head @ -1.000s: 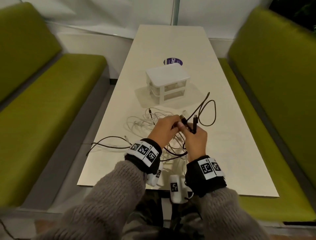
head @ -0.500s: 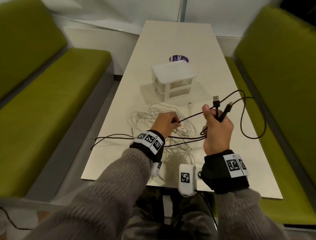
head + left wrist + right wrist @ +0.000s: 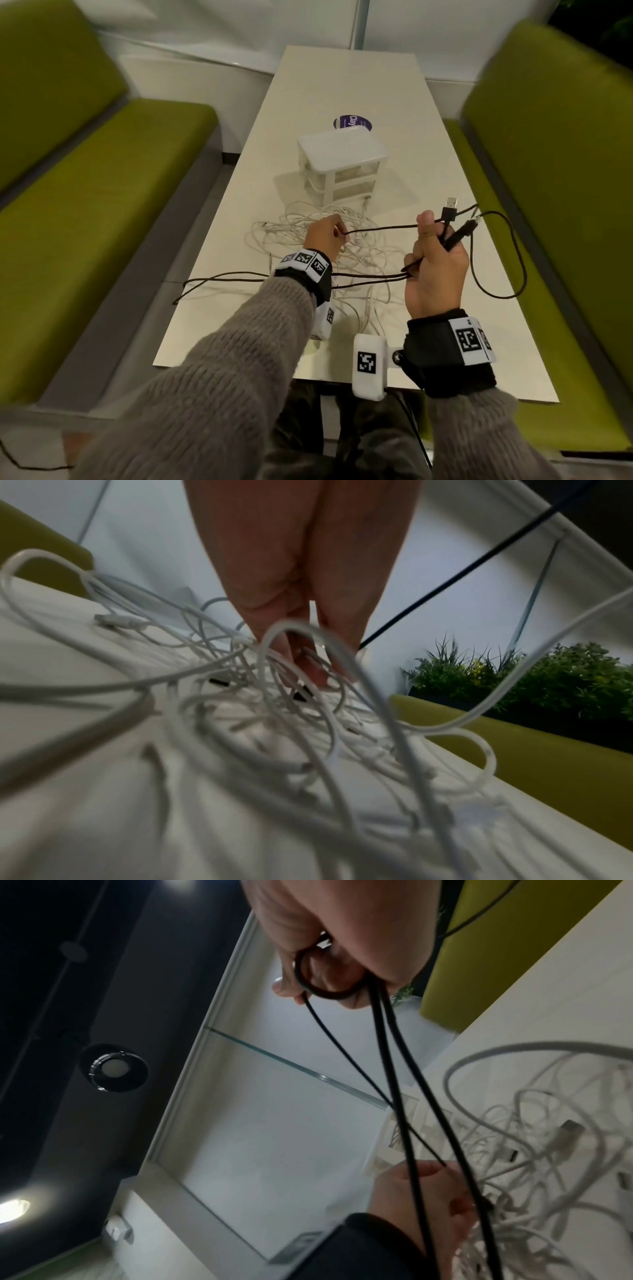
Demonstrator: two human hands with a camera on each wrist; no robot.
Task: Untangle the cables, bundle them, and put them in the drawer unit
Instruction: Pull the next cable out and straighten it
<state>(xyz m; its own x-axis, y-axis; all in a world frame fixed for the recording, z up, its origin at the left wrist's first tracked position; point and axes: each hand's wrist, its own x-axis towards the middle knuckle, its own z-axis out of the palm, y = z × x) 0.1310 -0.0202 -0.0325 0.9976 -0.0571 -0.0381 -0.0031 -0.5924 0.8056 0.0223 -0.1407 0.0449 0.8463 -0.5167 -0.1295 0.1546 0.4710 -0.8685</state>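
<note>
While both hands point(image 3: 435, 263) grip the black cable point(image 3: 380, 228), they're apart.

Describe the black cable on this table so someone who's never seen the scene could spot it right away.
On the long cream table, in front of the small white plastic drawer unit, lies a tangle of thin white cables. The black cable runs between the left hand and the right hand. It is the only dark one, its plugs sticking up from the right fist.

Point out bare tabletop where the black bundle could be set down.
Bare: table beyond the drawer unit; near-right corner, nearer than the black cable loop. Crowded: white cables fill the middle, from the unit to the near edge.
</note>
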